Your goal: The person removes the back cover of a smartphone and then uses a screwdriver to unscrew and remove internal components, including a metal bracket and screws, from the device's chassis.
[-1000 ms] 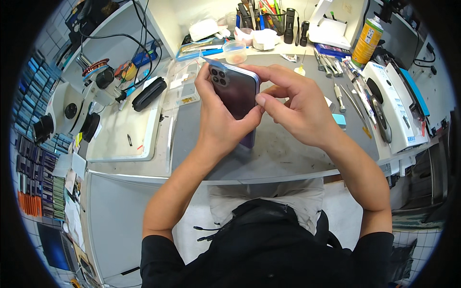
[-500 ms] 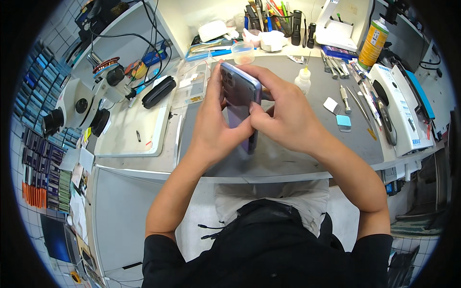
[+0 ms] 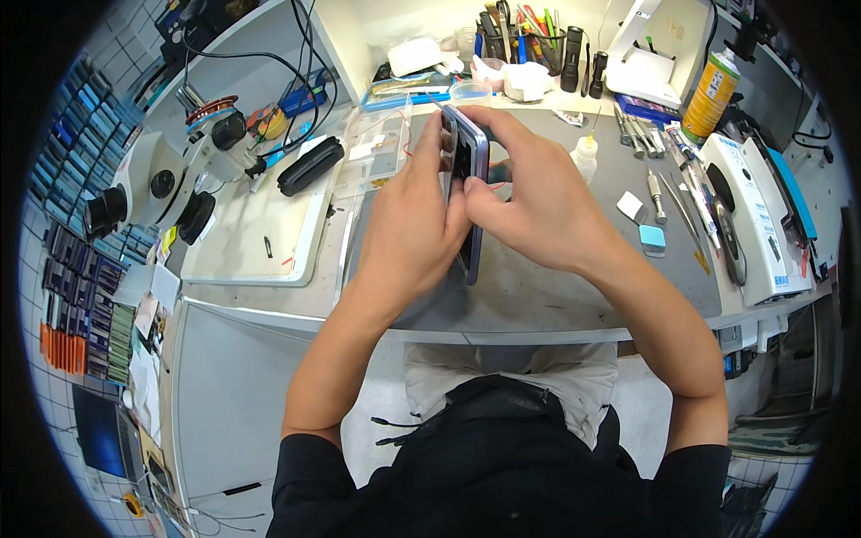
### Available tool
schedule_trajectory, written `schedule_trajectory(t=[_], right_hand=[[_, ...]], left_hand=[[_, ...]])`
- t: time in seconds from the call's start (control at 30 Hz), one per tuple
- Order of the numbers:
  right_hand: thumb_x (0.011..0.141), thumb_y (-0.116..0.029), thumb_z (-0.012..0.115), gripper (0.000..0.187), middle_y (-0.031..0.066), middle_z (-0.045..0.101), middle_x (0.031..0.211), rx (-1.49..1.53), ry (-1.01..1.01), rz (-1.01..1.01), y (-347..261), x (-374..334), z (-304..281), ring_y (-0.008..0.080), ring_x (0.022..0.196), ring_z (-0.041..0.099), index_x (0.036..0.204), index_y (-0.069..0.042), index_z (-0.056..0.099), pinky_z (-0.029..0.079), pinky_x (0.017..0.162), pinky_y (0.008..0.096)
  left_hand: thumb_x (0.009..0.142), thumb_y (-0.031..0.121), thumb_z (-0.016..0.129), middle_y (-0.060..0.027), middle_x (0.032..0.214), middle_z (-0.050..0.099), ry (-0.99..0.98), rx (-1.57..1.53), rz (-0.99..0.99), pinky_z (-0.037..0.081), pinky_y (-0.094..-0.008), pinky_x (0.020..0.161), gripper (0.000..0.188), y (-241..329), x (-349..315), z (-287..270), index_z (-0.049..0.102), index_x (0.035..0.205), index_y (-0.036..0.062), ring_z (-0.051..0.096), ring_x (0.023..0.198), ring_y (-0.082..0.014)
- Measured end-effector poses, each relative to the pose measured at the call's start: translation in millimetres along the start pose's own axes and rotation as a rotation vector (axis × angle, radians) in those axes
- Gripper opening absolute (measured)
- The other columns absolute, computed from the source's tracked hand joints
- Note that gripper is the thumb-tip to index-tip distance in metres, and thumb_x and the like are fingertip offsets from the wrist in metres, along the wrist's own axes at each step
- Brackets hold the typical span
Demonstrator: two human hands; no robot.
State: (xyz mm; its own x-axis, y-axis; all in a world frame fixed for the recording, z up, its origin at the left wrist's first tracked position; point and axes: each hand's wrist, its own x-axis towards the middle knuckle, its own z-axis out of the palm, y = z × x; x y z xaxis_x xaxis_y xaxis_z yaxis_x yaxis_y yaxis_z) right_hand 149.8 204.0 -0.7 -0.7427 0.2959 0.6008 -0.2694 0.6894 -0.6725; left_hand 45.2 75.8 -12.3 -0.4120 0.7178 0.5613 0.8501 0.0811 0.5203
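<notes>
I hold a smartphone (image 3: pixel 473 260) upright on edge between both hands, above the grey work mat. It has a pale purple-grey frame, and its left face looks dark. A thin panel edge (image 3: pixel 447 118) shows along its upper left side, slightly apart from the frame; whether it is the back cover I cannot tell. My left hand (image 3: pixel 408 224) is closed along the left side, its fingers partly hidden. My right hand (image 3: pixel 538 197) grips the right side, thumb pressed near the dark face. Beyond my right hand stands a small needle-tipped bottle (image 3: pixel 585 157).
At left are a microscope (image 3: pixel 152 179), a white tray (image 3: pixel 242 255) and a black case (image 3: pixel 310 166). Screwdrivers (image 3: pixel 657 195), tweezers (image 3: pixel 683 211) and a blue-and-white block (image 3: pixel 652 238) lie at right, beside a white machine (image 3: pixel 749 215) and a yellow spray can (image 3: pixel 711 94).
The phone has turned in my hands: its back with the camera lenses faced left before, and now a darker face and a thin gap show there. The whole view has shifted slightly.
</notes>
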Motion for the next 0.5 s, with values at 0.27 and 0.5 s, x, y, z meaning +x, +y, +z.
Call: schedule_trajectory(t=[0.27,0.5], right_hand=[[0.082,-0.016,0.063,0.050,0.0303,0.067,0.082,-0.074,0.041,-0.024,-5.3,4.4,5.7,0.0457,0.079,0.068,0.122,0.012,0.054,0.055,0.073,0.0475],[0.082,-0.016,0.064,0.050,0.0300,0.067,0.080,-0.078,0.041,-0.010,-7.3,4.4,5.9,0.0450,0.078,0.068,0.121,0.013,0.054,0.055,0.072,0.0474]], left_hand=[[0.094,0.011,0.059,-0.0265,0.106,0.069,0.037,0.101,-0.023,0.053,-0.0514,0.075,0.051,6.8,6.0,-3.5,0.043,0.138,-0.0081,0.068,0.086,-0.0449],[0.092,0.009,0.060,-0.0265,0.090,0.069,0.043,0.168,-0.004,0.053,-0.0524,0.069,0.051,6.7,7.4,-2.4,0.045,0.137,-0.0086,0.068,0.079,-0.0450]])
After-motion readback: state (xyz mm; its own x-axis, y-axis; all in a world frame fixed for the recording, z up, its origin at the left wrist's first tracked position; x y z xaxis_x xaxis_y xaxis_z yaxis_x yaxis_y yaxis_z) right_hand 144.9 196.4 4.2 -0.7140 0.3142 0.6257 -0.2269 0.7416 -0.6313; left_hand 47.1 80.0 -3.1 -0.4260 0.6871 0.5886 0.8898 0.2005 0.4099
